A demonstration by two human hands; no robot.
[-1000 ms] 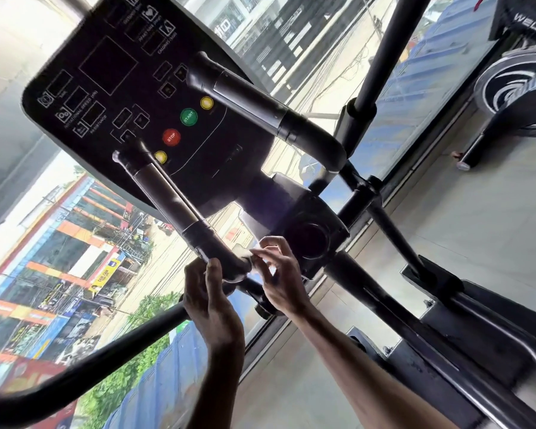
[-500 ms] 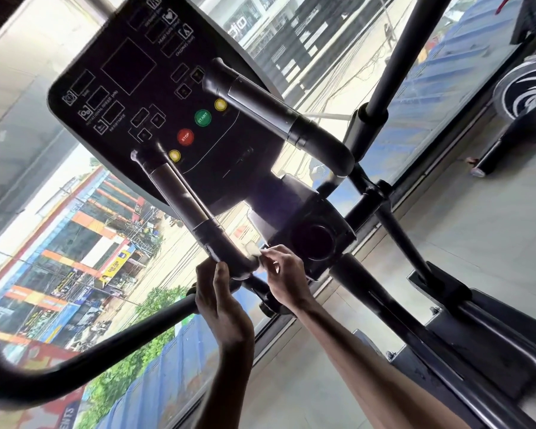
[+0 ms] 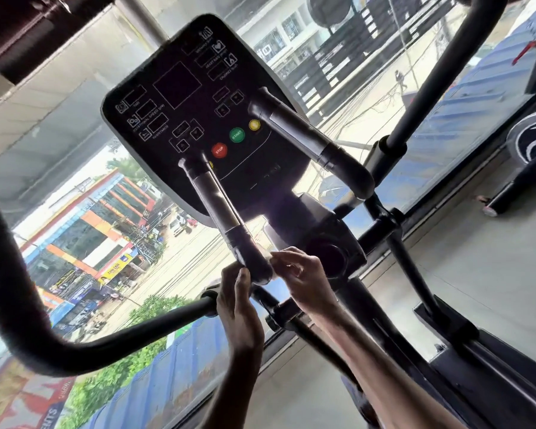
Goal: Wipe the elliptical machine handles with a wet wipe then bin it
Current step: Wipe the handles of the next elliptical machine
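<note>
over the last second the white wet wipe (image 3: 268,257) has stayed at the lower bend of the short black left handle (image 3: 217,199), at 6 o'clock under the black console panel (image 3: 174,88); wiping has barely climbed. the right hand (image 3: 305,281) keeps a pinching grip on the wipe. the left hand (image 3: 239,308) has a slack grip, fingers straight against the bend. the matching right handle (image 3: 294,131), at 2 o'clock, likely remains. no bin shows.

Noted a black console (image 3: 174,88) with white print, a red STOP button (image 3: 219,150), a green START button (image 3: 237,135) at its 2 o'clock and 1 yellow button (image 3: 254,125) beyond. Saw black on the handle (image 3: 220,205), white on the wet wipe (image 3: 266,254) at its 5 o'clock end.
</note>
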